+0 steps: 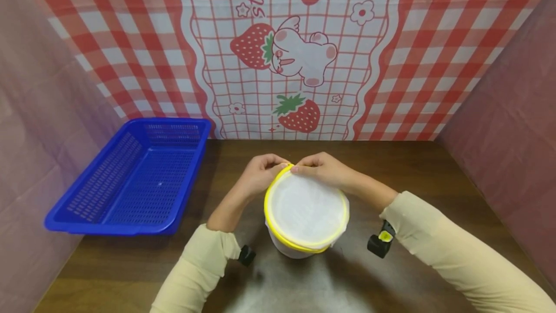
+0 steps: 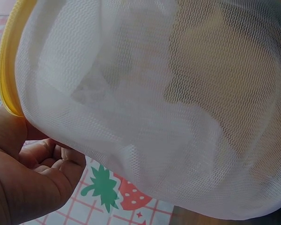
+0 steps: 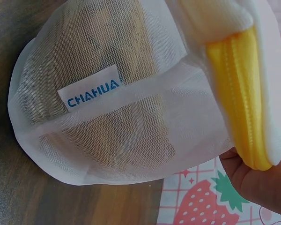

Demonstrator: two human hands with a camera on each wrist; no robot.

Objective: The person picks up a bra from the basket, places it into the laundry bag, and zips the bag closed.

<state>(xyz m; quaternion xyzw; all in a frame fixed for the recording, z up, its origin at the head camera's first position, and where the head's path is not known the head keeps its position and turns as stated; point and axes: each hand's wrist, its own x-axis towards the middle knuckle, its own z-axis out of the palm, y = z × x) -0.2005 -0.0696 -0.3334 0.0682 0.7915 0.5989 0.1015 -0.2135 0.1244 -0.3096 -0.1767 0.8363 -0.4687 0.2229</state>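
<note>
A round white mesh laundry bag (image 1: 309,209) with a yellow zipper (image 1: 267,202) round its top is held over the table in the head view, its flat top tilted up. At the far rim my left hand (image 1: 258,175) pinches the zipper edge between thumb and fingers. Close beside it, my right hand (image 1: 325,172) pinches the same rim, thumb on top. A white label (image 3: 90,89) reading CHAHUA sits on the mesh side in the right wrist view. Tan and brown shapes show through the mesh (image 2: 131,117); whether anything lies inside, I cannot tell.
To the left stands a blue perforated plastic basket (image 1: 104,229) on the brown wooden table (image 1: 412,173). Behind the table hangs a red-and-white strawberry cloth (image 1: 269,103). Pinkish curtains (image 1: 512,124) close off both sides.
</note>
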